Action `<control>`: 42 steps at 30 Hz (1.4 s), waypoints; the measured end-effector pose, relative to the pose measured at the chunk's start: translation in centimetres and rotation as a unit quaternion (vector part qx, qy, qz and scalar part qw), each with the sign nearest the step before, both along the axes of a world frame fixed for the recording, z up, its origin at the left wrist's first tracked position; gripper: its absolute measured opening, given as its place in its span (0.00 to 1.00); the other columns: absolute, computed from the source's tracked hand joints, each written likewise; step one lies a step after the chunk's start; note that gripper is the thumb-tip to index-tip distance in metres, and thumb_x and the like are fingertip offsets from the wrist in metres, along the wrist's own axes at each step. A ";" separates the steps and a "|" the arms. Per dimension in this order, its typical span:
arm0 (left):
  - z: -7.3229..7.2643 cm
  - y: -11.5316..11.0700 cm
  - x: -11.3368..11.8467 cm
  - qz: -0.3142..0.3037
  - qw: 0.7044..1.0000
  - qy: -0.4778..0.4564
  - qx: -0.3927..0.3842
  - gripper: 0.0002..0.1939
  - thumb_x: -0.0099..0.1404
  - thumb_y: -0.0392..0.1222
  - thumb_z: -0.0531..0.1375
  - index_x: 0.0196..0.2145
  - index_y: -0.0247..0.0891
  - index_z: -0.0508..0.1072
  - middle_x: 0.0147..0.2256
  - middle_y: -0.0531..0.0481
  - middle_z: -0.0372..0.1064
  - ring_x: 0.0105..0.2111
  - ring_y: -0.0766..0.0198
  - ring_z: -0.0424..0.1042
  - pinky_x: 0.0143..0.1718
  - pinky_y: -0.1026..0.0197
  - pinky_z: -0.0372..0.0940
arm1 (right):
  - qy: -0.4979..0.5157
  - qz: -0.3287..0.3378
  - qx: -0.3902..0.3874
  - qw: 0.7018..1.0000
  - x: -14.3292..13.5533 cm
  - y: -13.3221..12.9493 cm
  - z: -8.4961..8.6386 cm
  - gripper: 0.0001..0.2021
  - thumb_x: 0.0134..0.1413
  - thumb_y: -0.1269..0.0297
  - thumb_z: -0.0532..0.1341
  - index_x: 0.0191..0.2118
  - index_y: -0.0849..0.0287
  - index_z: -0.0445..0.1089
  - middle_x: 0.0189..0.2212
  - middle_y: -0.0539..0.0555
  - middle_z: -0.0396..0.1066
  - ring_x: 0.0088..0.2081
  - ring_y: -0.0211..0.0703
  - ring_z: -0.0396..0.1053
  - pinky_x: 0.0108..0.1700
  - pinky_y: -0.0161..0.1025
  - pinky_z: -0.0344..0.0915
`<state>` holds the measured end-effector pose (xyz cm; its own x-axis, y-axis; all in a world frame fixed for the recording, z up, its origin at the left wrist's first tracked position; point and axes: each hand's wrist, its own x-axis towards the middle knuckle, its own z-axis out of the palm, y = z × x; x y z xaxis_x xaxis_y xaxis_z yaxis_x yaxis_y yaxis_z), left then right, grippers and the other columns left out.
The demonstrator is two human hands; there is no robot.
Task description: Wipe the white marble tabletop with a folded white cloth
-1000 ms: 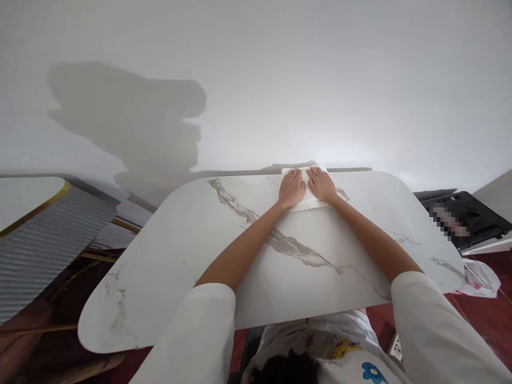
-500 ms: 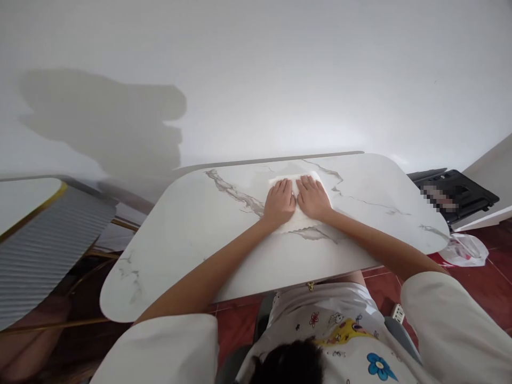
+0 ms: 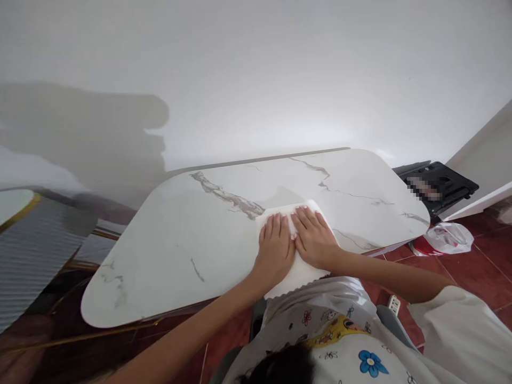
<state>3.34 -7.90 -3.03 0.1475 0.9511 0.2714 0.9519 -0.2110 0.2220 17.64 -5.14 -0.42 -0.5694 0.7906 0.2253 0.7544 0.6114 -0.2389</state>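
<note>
A thin white cloth point(image 3: 298, 274) with a wavy near edge lies on the white marble-patterned table point(image 3: 160, 256). Its lower part reaches the near edge of the table, close to my shirt. My left hand point(image 3: 276, 245) presses on the left half of the cloth, palm down, fingers stretched out flat. Beside it, thumbs nearly touching, my right hand point(image 3: 315, 240) lies flat on the right half. The cloth's far corner shows beyond my fingertips. What lies under the cloth is hidden.
A white wall point(image 3: 256, 80) stands behind the table. At left is a ribbed grey cabinet point(image 3: 36, 261) with gold trim. To the right are a black case point(image 3: 450, 184), a plastic bag point(image 3: 450, 237) and a power strip point(image 3: 394, 304) on the red tiled floor point(image 3: 460, 272).
Both hands have slid toward me with the cloth, from mid-table to the near edge. My head view has shifted slightly right.
</note>
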 end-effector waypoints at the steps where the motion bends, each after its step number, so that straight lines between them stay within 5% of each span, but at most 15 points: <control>1: 0.0 -0.2 0.7 -0.004 1.000 -0.004 0.000 0.27 0.68 0.42 0.40 0.61 0.26 0.52 0.62 0.33 0.49 0.63 0.47 0.46 0.60 0.43 0.47 | -0.003 -0.002 0.000 1.000 0.8 -0.1 0.0 0.26 0.60 0.66 0.47 0.62 0.69 0.53 0.64 0.63 0.49 0.65 0.53 0.42 0.63 0.51 0.42; 6: 0.3 1.5 4.0 -0.029 1.000 -0.004 0.002 0.27 0.67 0.42 0.42 0.61 0.25 0.53 0.62 0.32 0.49 0.63 0.47 0.46 0.60 0.43 0.47 | -0.021 -0.031 0.000 0.999 4.0 1.2 0.0 0.26 0.58 0.67 0.47 0.62 0.66 0.54 0.63 0.60 0.51 0.65 0.51 0.44 0.62 0.52 0.45; 11: 0.4 7.1 5.3 -0.038 0.999 0.002 0.002 0.28 0.64 0.41 0.46 0.60 0.28 0.54 0.61 0.34 0.51 0.62 0.47 0.48 0.60 0.45 0.47 | -0.050 -0.064 0.020 0.997 5.0 5.9 -0.1 0.26 0.58 0.67 0.47 0.62 0.67 0.55 0.63 0.61 0.52 0.64 0.52 0.45 0.62 0.50 0.45; 25: 1.0 22.4 1.2 0.018 1.000 -0.002 0.021 0.24 0.65 0.39 0.45 0.57 0.28 0.59 0.59 0.37 0.55 0.60 0.51 0.51 0.60 0.49 0.48 | -0.048 -0.038 0.037 0.997 0.0 22.1 -0.1 0.24 0.61 0.68 0.43 0.61 0.66 0.55 0.62 0.60 0.53 0.63 0.50 0.46 0.60 0.48 0.46; 33: 0.7 26.0 1.0 0.061 0.997 0.024 0.043 0.22 0.65 0.38 0.45 0.55 0.27 0.60 0.58 0.35 0.57 0.59 0.49 0.53 0.58 0.50 0.49 | -0.002 0.003 0.035 0.999 -0.7 27.0 -0.6 0.23 0.59 0.69 0.44 0.59 0.63 0.58 0.60 0.58 0.58 0.61 0.49 0.50 0.59 0.48 0.49; 42: 0.7 28.8 4.6 0.036 0.997 0.042 0.054 0.22 0.65 0.38 0.46 0.54 0.26 0.61 0.56 0.35 0.60 0.58 0.49 0.56 0.57 0.50 0.51 | 0.012 -0.040 0.006 0.999 3.1 29.4 -1.1 0.24 0.60 0.67 0.44 0.60 0.63 0.57 0.61 0.57 0.55 0.62 0.48 0.48 0.61 0.49 0.47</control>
<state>7.91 20.88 -2.33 0.1070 0.9258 0.3625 0.9797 -0.1603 0.1202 20.69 24.23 -1.53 -0.4982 0.8309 0.2476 0.7951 0.5518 -0.2517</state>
